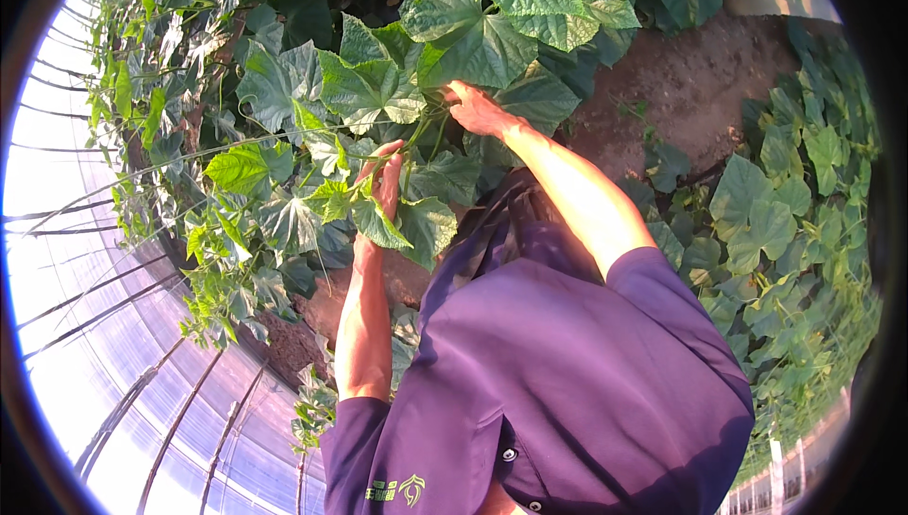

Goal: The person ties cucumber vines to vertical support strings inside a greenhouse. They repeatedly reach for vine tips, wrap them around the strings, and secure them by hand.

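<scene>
My left hand [386, 178] is curled around a green cucumber vine [415, 135], and young leaves [379, 220] cover part of its palm and wrist. Up and to the right, my right hand [477, 111] reaches in among the stems with bent fingers. A broad cucumber leaf [489, 47] hangs over its fingertips, so I cannot tell what they grip. Between the two hands, several thin stems run close together. A thin string [234, 145] stretches from the left towards the vine beside my left hand.
Dense cucumber foliage [284, 82] fills the space ahead and left. Bare soil [688, 89] shows at right, with another leafy row [773, 231] beyond it. Translucent greenhouse film [85, 288] with dark ribs curves along the left. A pale strip [784, 1] crosses the upper right.
</scene>
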